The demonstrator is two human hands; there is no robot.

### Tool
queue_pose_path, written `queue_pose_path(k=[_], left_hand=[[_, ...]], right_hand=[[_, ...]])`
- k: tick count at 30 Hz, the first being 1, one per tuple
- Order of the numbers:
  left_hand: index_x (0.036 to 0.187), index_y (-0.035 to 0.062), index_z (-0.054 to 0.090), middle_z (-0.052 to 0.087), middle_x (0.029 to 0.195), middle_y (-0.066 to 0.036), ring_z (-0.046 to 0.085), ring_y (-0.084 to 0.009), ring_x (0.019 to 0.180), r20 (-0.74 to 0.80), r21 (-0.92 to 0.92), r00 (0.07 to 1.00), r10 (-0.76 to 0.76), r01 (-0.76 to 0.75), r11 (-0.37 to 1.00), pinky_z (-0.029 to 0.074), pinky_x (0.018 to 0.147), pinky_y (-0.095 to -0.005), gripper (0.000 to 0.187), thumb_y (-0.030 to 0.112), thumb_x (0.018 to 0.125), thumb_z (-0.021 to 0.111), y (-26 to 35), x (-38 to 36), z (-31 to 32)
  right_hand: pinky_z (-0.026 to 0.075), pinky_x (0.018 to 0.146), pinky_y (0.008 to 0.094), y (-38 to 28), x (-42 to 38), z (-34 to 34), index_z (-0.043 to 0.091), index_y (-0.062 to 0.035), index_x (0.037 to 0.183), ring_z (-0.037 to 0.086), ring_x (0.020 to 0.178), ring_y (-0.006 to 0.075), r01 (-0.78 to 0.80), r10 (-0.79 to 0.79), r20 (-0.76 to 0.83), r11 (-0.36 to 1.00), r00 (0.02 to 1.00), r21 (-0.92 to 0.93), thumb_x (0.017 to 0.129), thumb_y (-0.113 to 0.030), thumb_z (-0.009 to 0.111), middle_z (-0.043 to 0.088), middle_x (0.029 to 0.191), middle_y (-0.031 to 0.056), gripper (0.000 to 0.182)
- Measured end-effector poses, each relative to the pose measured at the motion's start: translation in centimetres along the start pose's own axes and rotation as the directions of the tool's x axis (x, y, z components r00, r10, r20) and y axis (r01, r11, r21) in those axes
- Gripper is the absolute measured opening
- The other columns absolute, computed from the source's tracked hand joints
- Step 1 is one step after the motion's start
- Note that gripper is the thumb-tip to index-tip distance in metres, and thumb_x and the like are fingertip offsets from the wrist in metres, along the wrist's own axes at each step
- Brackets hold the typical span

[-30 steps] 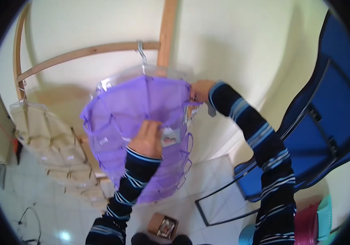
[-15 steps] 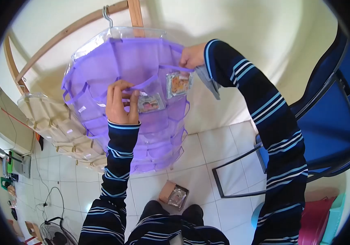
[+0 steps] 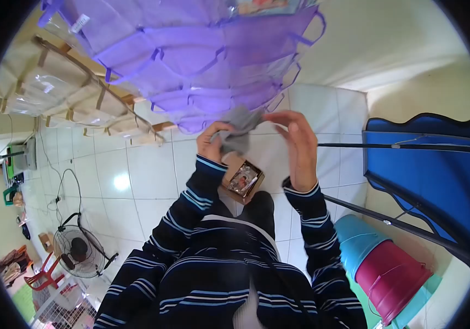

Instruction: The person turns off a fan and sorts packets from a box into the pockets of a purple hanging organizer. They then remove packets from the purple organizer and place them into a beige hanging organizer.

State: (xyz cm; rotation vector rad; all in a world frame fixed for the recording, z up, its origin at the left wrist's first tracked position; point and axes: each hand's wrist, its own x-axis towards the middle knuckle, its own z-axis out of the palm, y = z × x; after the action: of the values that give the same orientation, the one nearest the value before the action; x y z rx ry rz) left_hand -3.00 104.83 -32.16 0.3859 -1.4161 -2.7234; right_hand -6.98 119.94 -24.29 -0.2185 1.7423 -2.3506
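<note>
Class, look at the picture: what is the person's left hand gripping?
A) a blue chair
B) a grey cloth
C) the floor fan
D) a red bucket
B: the left hand is closed around a crumpled grey cloth, with the open right hand beside it.

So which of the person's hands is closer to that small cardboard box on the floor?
Left. The left hand, clutching a grey cloth, appears just above the cardboard box in the head view. The right hand, open with fingers spread, sits further off to the box's right.
</note>
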Motion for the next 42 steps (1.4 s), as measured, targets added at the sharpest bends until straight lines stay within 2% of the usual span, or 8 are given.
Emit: queue_pose_path(k=[7, 17, 21, 29, 30, 34, 36, 42], left_hand=[[0.052, 0.0033, 0.047, 0.043, 0.048, 0.001, 0.039, -0.0063, 0.045, -0.491, 0.332, 0.854, -0.17, 0.364, 0.87, 0.029, 0.043, -0.02, 0.014, 0.01, 0.063, 0.053, -5.0, -4.1, -9.3], [0.096, 0.0018, 0.049, 0.052, 0.066, -0.005, 0.049, -0.011, 0.049, 0.032, 0.756, 0.99, -0.135, 0.064, 0.652, 0.044, 0.05, -0.0217, 0.033, 0.001, 0.064, 0.056, -3.4, -6.1, -9.6], [0.09, 0.003, 0.057, 0.055, 0.068, -0.003, 0.048, -0.0101, 0.05, -0.097, 0.51, 0.882, -0.46, 0.441, 0.739, 0.044, 0.054, -0.0225, 0.023, 0.012, 0.069, 0.06, -2.9, -6.5, -9.4], [0.086, 0.0079, 0.058, 0.055, 0.064, -0.008, 0.053, -0.0178, 0.056, 0.044, 0.88, 0.998, 0.051, -0.063, 0.471, 0.042, 0.054, -0.0258, 0.021, 0.011, 0.065, 0.061, 6.0, -3.7, -1.4], [0.089, 0.0077, 0.057, 0.054, 0.067, -0.009, 0.051, -0.0188, 0.054, 0.235, 0.899, 0.942, 0.241, -0.305, 0.314, 0.041, 0.052, -0.0261, 0.025, 0.011, 0.065, 0.062, 9.2, -2.8, 1.2], [0.097, 0.0088, 0.053, 0.052, 0.085, -0.01, 0.049, -0.0226, 0.051, 0.59, 0.786, 0.536, 0.604, -0.552, -0.278, 0.041, 0.049, -0.03, 0.034, 0.01, 0.064, 0.061, 20.6, 0.3, 11.8], [0.095, 0.0091, 0.054, 0.052, 0.087, -0.008, 0.05, -0.0237, 0.052, 0.596, 0.775, 0.467, 0.653, -0.549, -0.314, 0.042, 0.049, -0.0311, 0.032, 0.01, 0.064, 0.06, 22.8, 2.2, 14.1], [0.072, 0.0048, 0.053, 0.053, 0.07, -0.006, 0.053, -0.0254, 0.062, 0.664, 0.74, 0.451, 0.597, -0.511, -0.437, 0.041, 0.055, -0.0291, 0.006, 0.008, 0.067, 0.056, 24.2, 4.6, 14.2]], right_hand=[[0.04, 0.073, 0.0291, 21.5, -10.4, -5.1, 0.05, 0.0007, 0.088, 0.052, 0.082, 0.0242, -0.326, 0.529, 0.026, 0.56, 0.848, -0.762, 0.067, -0.011, 0.057, 0.053, 0.086, 0.0143, 0.025], [0.037, 0.073, 0.0403, 27.0, -11.3, -2.1, 0.043, -0.0071, 0.098, 0.04, 0.093, 0.0297, -0.339, 0.412, -0.369, -0.146, 0.833, -0.929, 0.056, -0.029, 0.067, 0.04, 0.102, 0.0124, 0.054], [0.038, 0.071, 0.0403, 30.9, -12.6, -4.8, 0.047, -0.0075, 0.094, 0.045, 0.084, 0.0325, -0.222, 0.237, -0.167, 0.225, 0.957, -0.949, 0.059, -0.033, 0.063, 0.047, 0.092, 0.0152, 0.046], [0.044, 0.057, 0.0261, 9.5, -5.5, -8.1, 0.055, -0.0007, 0.085, 0.054, 0.065, 0.0104, -0.38, 0.379, -0.146, 0.673, 0.914, -0.634, 0.061, -0.014, 0.066, 0.056, 0.066, 0.0056, 0.029], [0.043, 0.054, 0.0251, 4.0, -2.8, -6.6, 0.056, -0.0011, 0.081, 0.053, 0.06, 0.011, -0.131, 0.108, -0.265, 0.989, 0.958, -0.071, 0.064, -0.011, 0.063, 0.056, 0.062, 0.0035, 0.02], [0.046, 0.069, 0.028, -17.3, 7.1, -4.7, 0.05, 0.0087, 0.08, 0.055, 0.086, 0.0243, 0.487, -0.578, 0.141, 0.504, 0.804, -0.713, 0.075, 0.0, 0.048, 0.055, 0.092, 0.0207, 0.01], [0.045, 0.065, 0.0235, -23.1, 11.4, 1.5, 0.052, 0.0073, 0.084, 0.056, 0.079, 0.0153, 0.886, -0.715, 0.526, 0.339, 0.461, -0.316, 0.075, -0.002, 0.05, 0.058, 0.083, 0.016, 0.013], [0.043, 0.065, 0.0229, -23.8, 17.9, 9.9, 0.056, 0.0005, 0.083, 0.056, 0.074, 0.0144, 0.671, 0.001, 0.74, -0.422, 0.673, -0.61, 0.077, -0.011, 0.052, 0.059, 0.081, 0.0079, 0.014]])
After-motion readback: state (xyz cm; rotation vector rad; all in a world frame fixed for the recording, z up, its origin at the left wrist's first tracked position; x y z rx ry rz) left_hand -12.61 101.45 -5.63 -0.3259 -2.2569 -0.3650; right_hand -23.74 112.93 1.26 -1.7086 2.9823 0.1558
